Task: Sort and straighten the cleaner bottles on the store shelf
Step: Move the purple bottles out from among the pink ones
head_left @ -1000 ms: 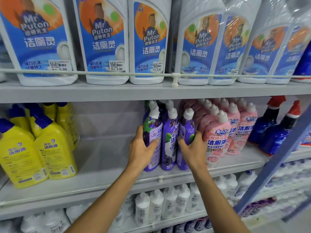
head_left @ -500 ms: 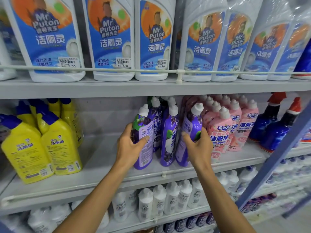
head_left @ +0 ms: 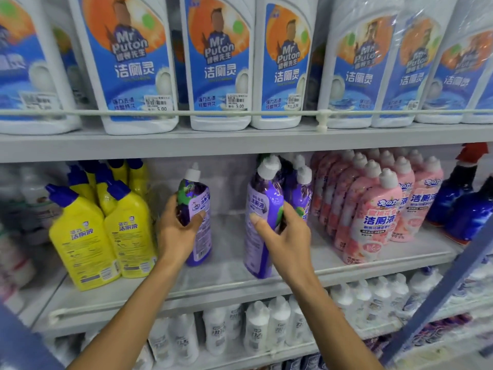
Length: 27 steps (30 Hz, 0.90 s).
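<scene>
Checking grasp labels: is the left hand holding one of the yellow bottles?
No, the left hand grips a purple bottle; the yellow bottles stand beside it, further left.

The tops of the big white bottles (head_left: 218, 76) are cut off by the top edge. The small print on their price stickers (head_left: 159, 102) cannot be read. Part of the left purple bottle (head_left: 199, 209) is covered by the left hand (head_left: 177, 231). The back purple bottles (head_left: 301, 193) are half hidden by the right purple bottle (head_left: 262, 206). The blue spray bottles (head_left: 453, 198) are partly covered by a blue bar (head_left: 440, 289). The labels on the small white bottles (head_left: 256, 324) are too blurred to be read.
</scene>
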Available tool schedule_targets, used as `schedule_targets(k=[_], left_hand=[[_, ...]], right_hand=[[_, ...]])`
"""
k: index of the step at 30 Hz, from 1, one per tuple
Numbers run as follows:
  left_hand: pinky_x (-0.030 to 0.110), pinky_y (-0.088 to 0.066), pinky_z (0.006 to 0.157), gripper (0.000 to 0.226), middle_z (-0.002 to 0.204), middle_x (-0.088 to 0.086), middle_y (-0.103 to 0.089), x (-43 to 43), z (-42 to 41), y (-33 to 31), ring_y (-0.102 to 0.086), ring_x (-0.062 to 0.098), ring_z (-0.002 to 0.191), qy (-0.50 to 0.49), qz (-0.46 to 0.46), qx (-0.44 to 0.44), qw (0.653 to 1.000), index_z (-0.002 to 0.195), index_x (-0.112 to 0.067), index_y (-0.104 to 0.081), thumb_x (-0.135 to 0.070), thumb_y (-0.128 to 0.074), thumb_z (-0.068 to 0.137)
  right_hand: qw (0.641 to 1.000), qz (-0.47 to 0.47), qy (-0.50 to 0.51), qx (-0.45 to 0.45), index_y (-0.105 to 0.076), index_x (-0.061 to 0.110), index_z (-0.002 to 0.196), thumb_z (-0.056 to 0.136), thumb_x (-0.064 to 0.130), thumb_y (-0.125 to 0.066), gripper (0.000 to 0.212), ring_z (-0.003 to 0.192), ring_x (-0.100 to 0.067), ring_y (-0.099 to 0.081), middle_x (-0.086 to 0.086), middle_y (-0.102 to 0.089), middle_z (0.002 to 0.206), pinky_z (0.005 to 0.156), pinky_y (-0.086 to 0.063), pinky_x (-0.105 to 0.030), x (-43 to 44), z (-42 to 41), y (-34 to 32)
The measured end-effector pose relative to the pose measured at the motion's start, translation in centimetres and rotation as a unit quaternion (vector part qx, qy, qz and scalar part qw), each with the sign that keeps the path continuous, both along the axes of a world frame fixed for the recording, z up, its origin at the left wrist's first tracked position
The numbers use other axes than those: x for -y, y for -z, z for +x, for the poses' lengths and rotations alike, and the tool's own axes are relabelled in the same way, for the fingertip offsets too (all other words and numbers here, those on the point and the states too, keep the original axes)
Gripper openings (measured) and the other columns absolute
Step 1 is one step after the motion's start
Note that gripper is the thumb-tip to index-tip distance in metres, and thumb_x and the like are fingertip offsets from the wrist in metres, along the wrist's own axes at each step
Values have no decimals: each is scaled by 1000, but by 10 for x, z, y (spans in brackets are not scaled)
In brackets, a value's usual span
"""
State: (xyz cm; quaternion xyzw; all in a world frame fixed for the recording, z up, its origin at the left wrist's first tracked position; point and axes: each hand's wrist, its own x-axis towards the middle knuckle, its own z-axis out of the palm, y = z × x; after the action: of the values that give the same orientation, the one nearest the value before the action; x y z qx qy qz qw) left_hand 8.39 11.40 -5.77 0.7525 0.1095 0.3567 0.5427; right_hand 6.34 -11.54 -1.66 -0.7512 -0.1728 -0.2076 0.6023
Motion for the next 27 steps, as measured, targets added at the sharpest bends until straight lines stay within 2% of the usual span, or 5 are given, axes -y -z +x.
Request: schedule_targets(k=[7,12,19,24,27], left_hand=[[30,-50,82,47,119,14,-73,-6,15,-6,-70,31,103,-87,45,-32,995,130,-8,-60,-20,-79,88],[29,-48,80,42,114,17,-74,-14,41,-11,-71,36,101,-100,44,-17,994,126,-6,-64,-19,-79,89],[44,-57,85,49,115,19,-73,-24,65,-8,-70,41,100,-110,37,-51,992,129,-9,-61,-33,-77,89],[49,-60,88,48,105,-3,-75,-33,68,3,-72,28,96,-72,-25,-74,994,110,-32,-63,-67,-65,77],[49,-57,95,56,110,-5,-75,-37,64,2,-71,24,101,-25,-50,-89,994,114,-36,-64,-79,-57,78]], right_hand=[[995,32,-54,-73,-65,15,116,92,22,-78,28,76,1,-67,9,-74,89,79,-58,-29,-95,71,44],[996,20,-54,-72,-62,8,128,92,19,-77,40,82,11,-64,9,-69,103,82,-51,-12,-128,100,40],[988,8,-89,-124,-58,0,124,99,15,-69,31,84,-11,-65,0,-68,104,68,-46,0,-136,117,32],[981,-21,-114,-155,-62,13,125,98,32,-70,34,100,-20,-71,-1,-75,111,96,-58,-39,-133,126,35],[977,-19,-132,-164,-64,20,120,98,45,-65,33,105,-18,-71,2,-75,112,99,-57,-42,-125,123,35]])
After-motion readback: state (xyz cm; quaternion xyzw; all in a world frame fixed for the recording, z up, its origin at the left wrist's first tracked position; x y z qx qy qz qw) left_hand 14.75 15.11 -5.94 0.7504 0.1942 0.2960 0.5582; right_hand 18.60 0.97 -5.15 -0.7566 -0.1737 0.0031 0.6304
